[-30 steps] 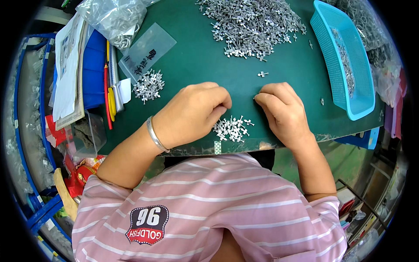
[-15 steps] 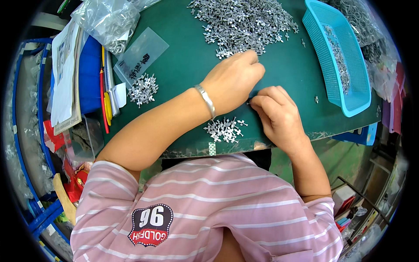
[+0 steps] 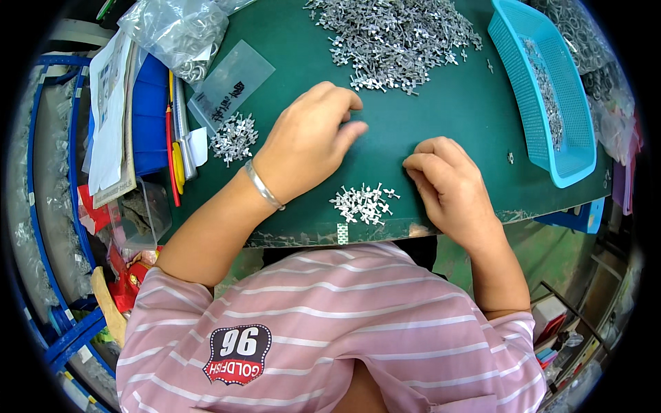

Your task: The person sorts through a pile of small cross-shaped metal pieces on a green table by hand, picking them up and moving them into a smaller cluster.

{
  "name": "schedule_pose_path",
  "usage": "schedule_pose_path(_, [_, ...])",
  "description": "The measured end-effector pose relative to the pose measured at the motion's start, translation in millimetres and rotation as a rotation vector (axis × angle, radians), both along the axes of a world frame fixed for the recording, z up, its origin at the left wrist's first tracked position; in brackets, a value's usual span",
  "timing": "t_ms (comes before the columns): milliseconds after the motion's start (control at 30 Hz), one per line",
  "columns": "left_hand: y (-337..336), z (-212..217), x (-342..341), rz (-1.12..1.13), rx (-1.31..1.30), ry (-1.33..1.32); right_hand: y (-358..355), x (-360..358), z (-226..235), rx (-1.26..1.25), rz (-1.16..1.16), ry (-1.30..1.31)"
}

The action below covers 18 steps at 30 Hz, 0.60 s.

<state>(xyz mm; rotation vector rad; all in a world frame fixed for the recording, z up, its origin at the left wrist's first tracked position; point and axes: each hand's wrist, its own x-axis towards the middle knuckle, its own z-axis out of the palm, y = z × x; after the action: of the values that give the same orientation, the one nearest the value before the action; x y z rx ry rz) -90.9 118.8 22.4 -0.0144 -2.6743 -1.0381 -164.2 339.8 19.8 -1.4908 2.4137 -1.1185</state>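
Observation:
Small grey metal cross-shaped pieces lie on the green table top in three heaps. The big heap (image 3: 399, 45) is at the far side, a small heap (image 3: 234, 139) at the left, and another small heap (image 3: 363, 204) by the near edge. My left hand (image 3: 313, 134) hovers between the left and near heaps, its thumb apart from the bent fingers, nothing visible in it. Right of the near heap, my right hand (image 3: 447, 182) has its thumb and fingers drawn together in a pinch. Whatever they hold, if anything, is hidden.
A turquoise plastic basket (image 3: 510, 89) with more pieces stands at the right. A clear labelled bag (image 3: 234, 79) lies near the left heap, below a bulging plastic bag (image 3: 175, 31). Pens (image 3: 172, 141) and a blue bin (image 3: 149, 113) line the left side.
My left hand has drawn back to the left, away from the big heap, and its thumb has parted from the fingers. My right hand stays near its place, still pinched. The view has shifted slightly.

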Motion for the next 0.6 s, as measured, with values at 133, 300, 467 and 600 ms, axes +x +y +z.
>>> schedule_pose_path(133, [-0.6, -11.2, -1.6, -0.082, -0.167, 0.073, 1.6, -0.2, 2.9, 0.023, -0.092, -0.018])
schedule_pose_path(300, [3.5, -3.3, 3.4, -0.123, 0.034, -0.022, 0.9, 0.4, 0.3, 0.056, -0.089, 0.011])
schedule_pose_path(467, [-0.8, -5.7, 8.6, -0.028, -0.016, 0.064, -0.8, -0.6, 3.0, 0.034, -0.115, -0.017])
schedule_pose_path(600, [-7.9, 5.2, 12.4, 0.009, 0.014, -0.008, 2.0, -4.0, 5.3, 0.022, -0.115, -0.051])
